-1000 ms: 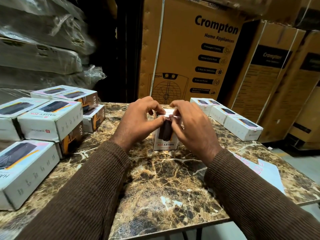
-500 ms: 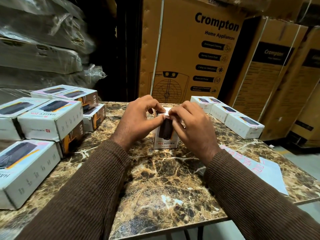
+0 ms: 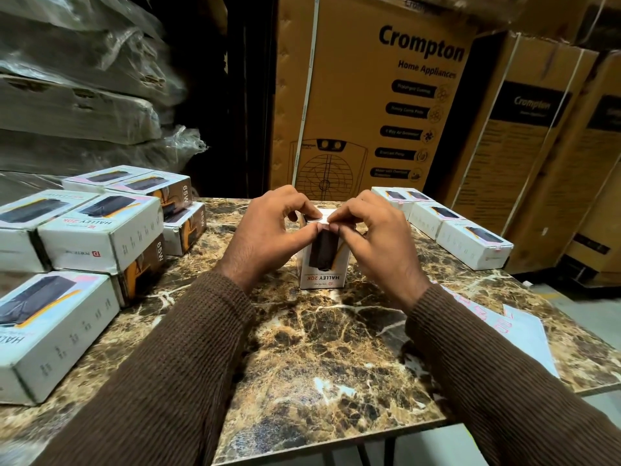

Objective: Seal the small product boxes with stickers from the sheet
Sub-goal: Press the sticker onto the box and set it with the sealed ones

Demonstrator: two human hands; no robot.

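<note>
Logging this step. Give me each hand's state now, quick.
Left hand: closed on the upright box, thumb and fingers at its top.
Right hand: pinching the sticker at the box's top edge.

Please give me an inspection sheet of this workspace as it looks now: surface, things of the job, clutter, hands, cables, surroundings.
Surface: marble-pattern table, brown with white veins.
Job's things: upright small box marked HALLEY 20K at the table middle; white sticker at its top front edge; sticker sheet flat at the right edge.
Clutter: stacked boxes on the left; a row of flat boxes at far right.
Hands: left hand and right hand both curl round the box top, their fingertips on the sticker.
Cables: nothing seen.
Surroundings: large Crompton cartons behind; plastic-wrapped bundles at back left.
</note>
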